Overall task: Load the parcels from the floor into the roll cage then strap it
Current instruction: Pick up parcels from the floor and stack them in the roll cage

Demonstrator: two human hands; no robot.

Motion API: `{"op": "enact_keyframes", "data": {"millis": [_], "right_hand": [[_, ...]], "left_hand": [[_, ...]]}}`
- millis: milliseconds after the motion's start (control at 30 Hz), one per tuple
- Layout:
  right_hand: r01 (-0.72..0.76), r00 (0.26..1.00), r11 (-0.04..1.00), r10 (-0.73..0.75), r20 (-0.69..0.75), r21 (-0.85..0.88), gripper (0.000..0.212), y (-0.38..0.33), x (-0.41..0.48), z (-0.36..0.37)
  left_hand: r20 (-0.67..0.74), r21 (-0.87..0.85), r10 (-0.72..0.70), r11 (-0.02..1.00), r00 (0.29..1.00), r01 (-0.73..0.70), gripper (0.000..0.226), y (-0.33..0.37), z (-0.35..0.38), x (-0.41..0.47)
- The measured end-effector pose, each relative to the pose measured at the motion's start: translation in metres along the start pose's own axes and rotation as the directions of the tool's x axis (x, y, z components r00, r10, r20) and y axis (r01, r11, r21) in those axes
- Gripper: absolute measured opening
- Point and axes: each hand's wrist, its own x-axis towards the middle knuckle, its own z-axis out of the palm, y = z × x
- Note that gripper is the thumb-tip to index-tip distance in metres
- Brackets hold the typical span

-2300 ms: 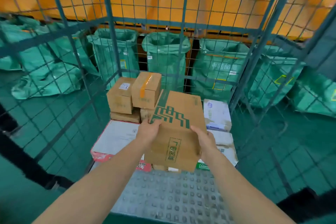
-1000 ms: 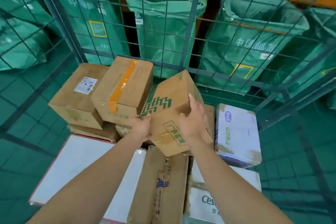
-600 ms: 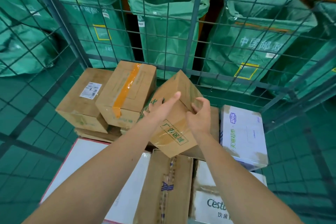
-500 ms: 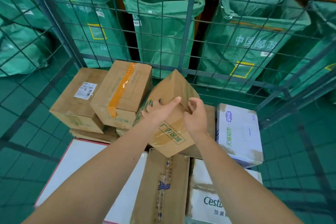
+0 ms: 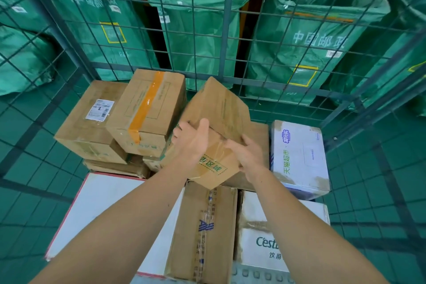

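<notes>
The green-printed parcel (image 5: 221, 108), carried at the cage mouth moments earlier, now sat tilted on the stack inside the roll cage (image 5: 227, 30), wedged between the orange-taped box (image 5: 147, 108) and the white-and-blue box (image 5: 299, 154). Left hand (image 5: 193, 143) and right hand (image 5: 246, 154) kept a grip on it, fingers curled over its edges. Judged: not yet seated flat; strapping outstanding.

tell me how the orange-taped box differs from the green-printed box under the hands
Tape: the orange-taped box has an orange strip along its top; the green-printed box has clear tape over green print.
Pose: the orange-taped box lies nearly flat; the green-printed box is tipped up.
Contact: the left hand and right hand hold the green-printed box; nobody holds the orange-taped box.
Both are brown cardboard inside the roll cage.
</notes>
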Motion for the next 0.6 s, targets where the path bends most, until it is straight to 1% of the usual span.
{"op": "enact_keyframes", "data": {"millis": [33,67,133,167,233,300,367,433,533,600], "right_hand": [[0.061,0.997,0.997,-0.063,-0.038,-0.048,0.111,-0.001,0.001,0.003],[0.108,0.992,0.989,-0.114,-0.055,-0.100,0.109,-0.005,-0.001,0.007],[0.155,0.986,0.970,-0.163,-0.023,-0.187,0.088,-0.011,0.001,0.012],[0.194,0.980,0.952,-0.198,0.008,-0.237,0.077,-0.014,0.001,0.014],[0.260,0.966,0.910,-0.250,0.073,-0.323,0.064,-0.013,0.007,0.016],[0.260,0.965,0.907,-0.230,0.128,-0.330,0.059,-0.003,0.012,0.025],[0.221,0.971,0.935,-0.185,0.152,-0.277,0.055,0.009,0.012,0.035],[0.194,0.978,0.951,-0.169,0.120,-0.242,0.052,0.023,0.019,0.045],[0.158,0.987,0.952,-0.158,0.025,-0.261,0.051,0.030,0.031,0.060],[0.133,0.989,0.948,-0.144,-0.017,-0.289,0.049,0.030,0.041,0.068]], "left_hand": [[-0.015,-0.029,0.007,1.000,1.000,-0.008,0.068,-0.007,0.001,0.004],[-0.026,-0.064,0.005,0.998,1.000,-0.007,0.066,-0.013,0.001,0.007],[-0.023,-0.155,-0.045,0.987,0.999,0.041,0.065,-0.028,-0.001,0.012],[-0.021,-0.206,-0.077,0.976,0.997,0.071,0.069,-0.036,-0.003,0.015],[-0.036,-0.285,-0.141,0.950,0.989,0.125,0.078,-0.052,-0.005,0.026],[-0.053,-0.322,-0.167,0.936,0.985,0.141,0.076,-0.064,-0.008,0.035],[-0.043,-0.335,-0.188,0.928,0.981,0.163,0.069,-0.074,-0.009,0.046],[-0.017,-0.327,-0.231,0.921,0.973,0.213,0.063,-0.080,-0.009,0.054],[0.012,-0.295,-0.241,0.926,0.970,0.234,0.054,-0.086,-0.004,0.064],[0.059,-0.278,-0.277,0.918,0.959,0.282,0.053,-0.086,-0.003,0.074]]}}
